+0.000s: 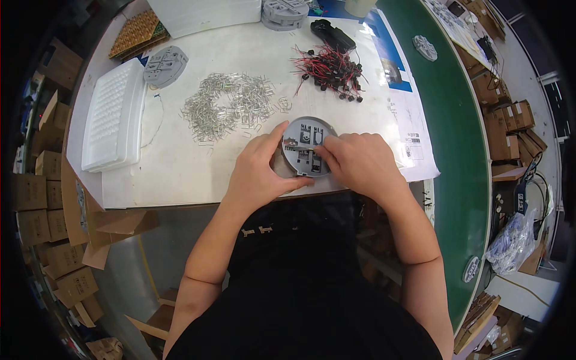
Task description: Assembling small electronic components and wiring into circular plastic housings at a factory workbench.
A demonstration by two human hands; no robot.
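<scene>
Near the front edge of the table I hold a round grey tray-like fixture with a raised rim and several dark cut-outs. My left hand wraps round its left side, thumb along the near rim and fingers at the far left. My right hand reaches over the right side, thumb and forefinger pinched together near the middle cut-outs. Whatever those fingertips hold is too small to make out. Beyond the fixture to the left lies a loose pile of small U-shaped metal pins.
Small black parts with red wires lie heaped at the far right, beside a black hand-held device. A white foam tray sits on the left. More grey round fixtures stand behind. A green surface borders the table's right side.
</scene>
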